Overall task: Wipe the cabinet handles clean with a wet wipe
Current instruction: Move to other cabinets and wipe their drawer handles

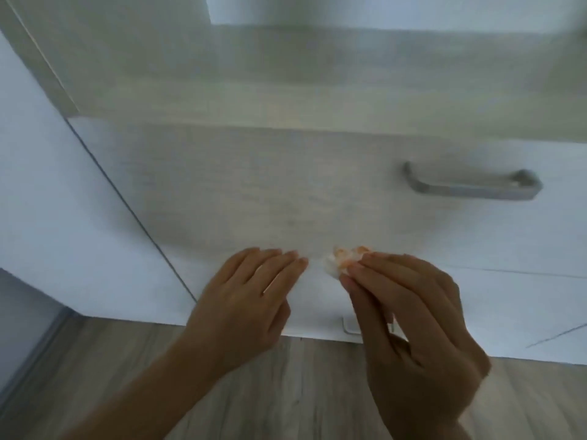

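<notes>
We see 2 bare hands low against a pale cabinet front (254, 185) with a faint wood-grain, matte texture. The right hand (413, 328) pinches the wet wipe (336, 262): its fingers (390, 268) are curled, with the tips closed on it and the thumb tip just beneath. The wipe is a small crumpled white wad with orange patches, soft and lumpy, sticking out past the right fingertips to the upper left. Whether it touches the cabinet front we cannot tell. The left hand (241, 300) is flat, with its fingers (279, 265) straight and pressed narrow together, holding nothing. Their tips point up and right and stop just beside the wipe, with a slim gap between. Contact with the panel under the left fingers is unclear. 1 cabinet handle (473, 185) sits up and right of the right fingertips, well apart from the wipe: a grey brushed-metal bar, horizontal, with bent ends running into the panel. Below the right fingers, at the cabinet's bottom edge, a small pale bracket (349, 327) peeks out, mostly hidden by that hand. Behind both wrists is the floor (286, 392), grey-brown planks with streaky grain. Left of the left fingers a smooth white side panel (47, 185) meets the front along a dark slanting seam. The frame is soft and blurry.
</notes>
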